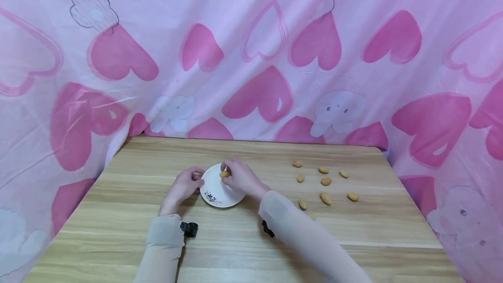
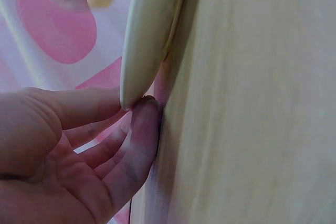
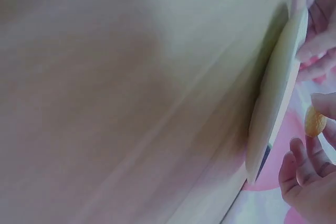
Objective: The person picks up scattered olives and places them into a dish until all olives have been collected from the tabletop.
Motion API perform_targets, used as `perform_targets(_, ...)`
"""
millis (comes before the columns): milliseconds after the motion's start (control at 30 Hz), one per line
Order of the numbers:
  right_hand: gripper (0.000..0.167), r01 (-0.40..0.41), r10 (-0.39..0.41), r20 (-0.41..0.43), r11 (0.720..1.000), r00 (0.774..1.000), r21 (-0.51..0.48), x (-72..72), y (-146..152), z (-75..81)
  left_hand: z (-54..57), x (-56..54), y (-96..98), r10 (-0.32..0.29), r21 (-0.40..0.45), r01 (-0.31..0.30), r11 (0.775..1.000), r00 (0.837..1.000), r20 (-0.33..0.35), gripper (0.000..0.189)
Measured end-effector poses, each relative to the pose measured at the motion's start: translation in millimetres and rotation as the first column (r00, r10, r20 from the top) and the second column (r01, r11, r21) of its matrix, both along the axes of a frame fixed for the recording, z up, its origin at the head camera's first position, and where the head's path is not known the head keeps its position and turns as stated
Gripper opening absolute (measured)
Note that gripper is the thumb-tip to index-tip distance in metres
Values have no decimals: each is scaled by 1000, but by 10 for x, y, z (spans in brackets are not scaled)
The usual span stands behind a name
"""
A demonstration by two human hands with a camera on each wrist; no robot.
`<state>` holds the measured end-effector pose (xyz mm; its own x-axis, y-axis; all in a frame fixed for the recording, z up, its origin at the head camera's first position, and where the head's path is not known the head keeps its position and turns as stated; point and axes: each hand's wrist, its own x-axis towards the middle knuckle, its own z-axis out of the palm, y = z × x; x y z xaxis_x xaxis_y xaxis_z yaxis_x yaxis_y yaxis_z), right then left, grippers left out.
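A small white plate (image 1: 215, 187) with a dark floral print near its front edge lies on the wooden table. My left hand (image 2: 79, 145) pinches its left rim, thumb on the upper side and fingertips beneath. Over the plate, my right hand (image 1: 240, 177) holds a tan, almond-shaped nut (image 3: 315, 122) between thumb and fingertips. The right wrist view shows the nut raised off the plate's surface, with the other fingers loosely curled. No other nut shows on the visible part of the plate.
Several similar nuts (image 1: 325, 181) lie scattered on the right half of the table (image 1: 235, 252). One at their near edge is partly hidden by the right sleeve (image 1: 298, 226). A pink heart-patterned cloth (image 1: 255, 56) hangs behind the table and along both sides.
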<state>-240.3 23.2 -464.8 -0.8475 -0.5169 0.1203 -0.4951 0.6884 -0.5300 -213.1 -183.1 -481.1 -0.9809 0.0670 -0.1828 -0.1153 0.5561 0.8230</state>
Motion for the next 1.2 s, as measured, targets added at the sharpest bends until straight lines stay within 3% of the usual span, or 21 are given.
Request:
perform_targets(300, 20, 46, -46, -4, 997, 999, 66, -221, -291, -26, 3, -3, -12, 3, -4, -3, 1000, 1000, -2, 33)
perform_targets(567, 15, 64, -63, -13, 989, 998, 130, -249, -375, -28, -8, -10, -15, 2, -11, -2, 1000, 1000, -4, 34)
perform_targets(867, 14, 94, -92, -18, 981, 996, 169, -271, -363, -143, -1, -3, 2, 11, -11, -10, 1000, 1000, 16, 34)
perform_targets(967, 21, 102, -102, -9, 981, 995, 166, -268, -349, -153, -5, -3, 0, 8, -19, -8, 1000, 1000, 10, 34)
perform_targets(1067, 39, 118, -121, 13, 981, 993, 153, -256, -327, -117, -6, -6, -8, 3, -19, -3, 1000, 1000, 5, 34)
perform_targets(1200, 58, 144, -148, 53, 987, 988, 77, -236, -280, -13, 6, -10, -17, 4, -12, -4, 1000, 1000, 1, 34)
